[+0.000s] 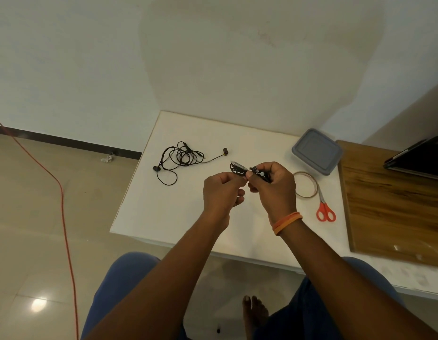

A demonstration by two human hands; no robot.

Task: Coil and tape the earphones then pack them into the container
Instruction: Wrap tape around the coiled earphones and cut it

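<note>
A coiled black earphone bundle (pixel 238 167) is held above the white table (pixel 164 217) between both hands. My right hand (pixel 274 185) grips its right end, where a small plug and a pale button show. My left hand (pixel 222 192) pinches the coil's left side with thumb and forefinger. A strip of clear tape seems to glint on the coil. A second pair of black earphones (pixel 181 157) lies loose and tangled on the table to the far left. The grey lidded container (pixel 317 150) stands shut at the back right.
A roll of clear tape (pixel 308 185) lies flat just right of my right hand, with red-handled scissors (pixel 324 208) beside it. A wooden board (pixel 394 204) and a dark laptop (pixel 421 158) lie further right. An orange cable (pixel 63 217) runs over the floor at left.
</note>
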